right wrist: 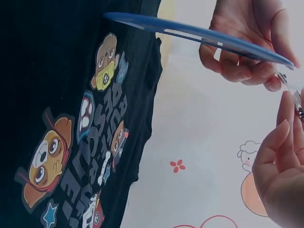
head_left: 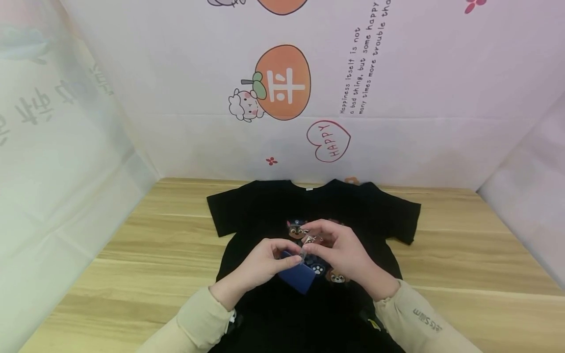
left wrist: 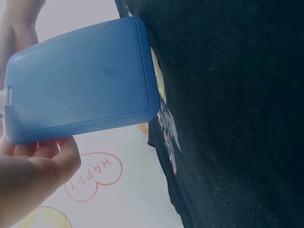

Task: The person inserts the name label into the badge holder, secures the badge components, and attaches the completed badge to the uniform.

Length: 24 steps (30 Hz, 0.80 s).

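A blue plastic badge holder point(head_left: 299, 279) is held over a black T-shirt point(head_left: 260, 211), with its flat blue face filling much of the left wrist view. My left hand point(head_left: 267, 260) grips the holder near its top end. A short clear strap point(left wrist: 7, 97) comes off that end. My right hand point(head_left: 340, 247) pinches the small metal clip point(head_left: 310, 239) joined to the strap. From the right wrist view the holder point(right wrist: 199, 35) appears edge-on, and the clip point(right wrist: 298, 102) is partly cut off at the frame's side.
The T-shirt lies spread on a wooden table point(head_left: 163, 264), its neck toward the back. Cartoon dog prints point(right wrist: 50, 154) and lettering cover its chest. A white printed cloth point(head_left: 198, 142) hangs behind the table, with pale cloth sides point(head_left: 66, 147) at left and right.
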Each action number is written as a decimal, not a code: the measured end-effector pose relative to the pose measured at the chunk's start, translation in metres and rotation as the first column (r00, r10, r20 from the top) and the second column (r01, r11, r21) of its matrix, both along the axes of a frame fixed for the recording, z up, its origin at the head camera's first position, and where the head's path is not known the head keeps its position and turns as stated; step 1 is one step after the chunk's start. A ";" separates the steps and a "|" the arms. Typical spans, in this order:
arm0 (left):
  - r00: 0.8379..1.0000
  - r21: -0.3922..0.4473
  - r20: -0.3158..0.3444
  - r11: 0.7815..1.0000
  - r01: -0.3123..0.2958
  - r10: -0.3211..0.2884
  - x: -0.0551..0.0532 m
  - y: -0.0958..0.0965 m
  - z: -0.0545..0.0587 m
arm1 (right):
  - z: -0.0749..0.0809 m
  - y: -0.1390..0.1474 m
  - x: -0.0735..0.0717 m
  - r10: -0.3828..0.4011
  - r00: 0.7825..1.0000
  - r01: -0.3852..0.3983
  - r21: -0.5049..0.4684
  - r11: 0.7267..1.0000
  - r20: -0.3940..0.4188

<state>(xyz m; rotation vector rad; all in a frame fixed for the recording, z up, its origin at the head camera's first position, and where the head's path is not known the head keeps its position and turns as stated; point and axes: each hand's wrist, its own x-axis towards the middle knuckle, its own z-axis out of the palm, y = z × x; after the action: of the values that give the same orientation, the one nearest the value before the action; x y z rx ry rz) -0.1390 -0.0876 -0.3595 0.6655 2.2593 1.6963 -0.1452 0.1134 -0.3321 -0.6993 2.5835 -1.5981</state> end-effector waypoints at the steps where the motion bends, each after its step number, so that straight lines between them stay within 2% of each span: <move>1: 1.000 0.004 0.003 1.000 0.001 -0.001 0.000 0.000 0.000 | 0.000 0.000 0.000 -0.004 1.000 0.004 0.006 1.000 -0.007; 11: 1.000 -0.007 -0.009 1.000 0.017 -0.017 0.002 0.001 0.005 | 0.003 0.003 0.000 0.007 0.997 -0.004 0.040 0.999 -0.078; 17: 1.000 -0.022 -0.013 0.999 0.027 -0.027 0.001 0.002 0.002 | 0.003 0.003 0.002 0.013 0.993 -0.009 0.037 0.999 -0.117; 24: 0.999 -0.011 -0.014 0.999 0.044 -0.044 0.000 0.002 0.000 | 0.000 0.001 0.002 0.013 0.995 -0.010 0.029 1.000 -0.102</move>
<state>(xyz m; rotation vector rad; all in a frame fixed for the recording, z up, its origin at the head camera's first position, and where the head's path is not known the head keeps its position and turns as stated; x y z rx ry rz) -0.1388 -0.0856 -0.3592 0.7214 2.2444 1.6633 -0.1432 0.1149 -0.3320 -0.8129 2.6614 -1.5584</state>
